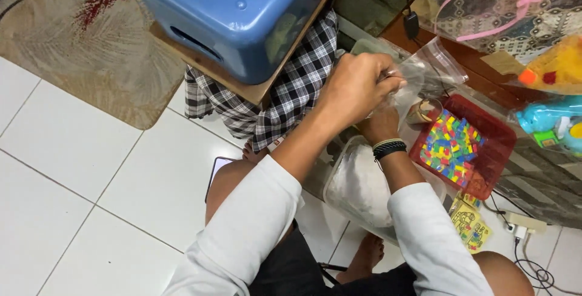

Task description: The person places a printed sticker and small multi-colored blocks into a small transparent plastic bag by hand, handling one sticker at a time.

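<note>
The clear plastic bag (424,71) sat in the upper middle of the frame, right of centre, and both hands met at it. The left hand (357,84) came in from the lower left along a long white sleeve, and its grip was pinched together on the bag's near edge, knuckles up. The right hand (382,125) lay just below and slightly right of it, with a black band and a pale band at the wrist; most of it was hidden behind the left hand, so I could not tell whether its grip was closed on the bag or only propping it from beneath.

From the left pinch, the bag stretched up and to the right, its long axis slanting toward the upper right of the frame, the far end resting near a wooden edge. The left hand was on top and the nearer of the 2 to the bag's mouth.

Just right of the hands, and below the bag, stood a red tray (497,150) holding small coloured blocks (451,147). A lidded clear tub (357,190) with white contents sat under the right forearm, and a blue bin (236,11) filled the upper left.
</note>
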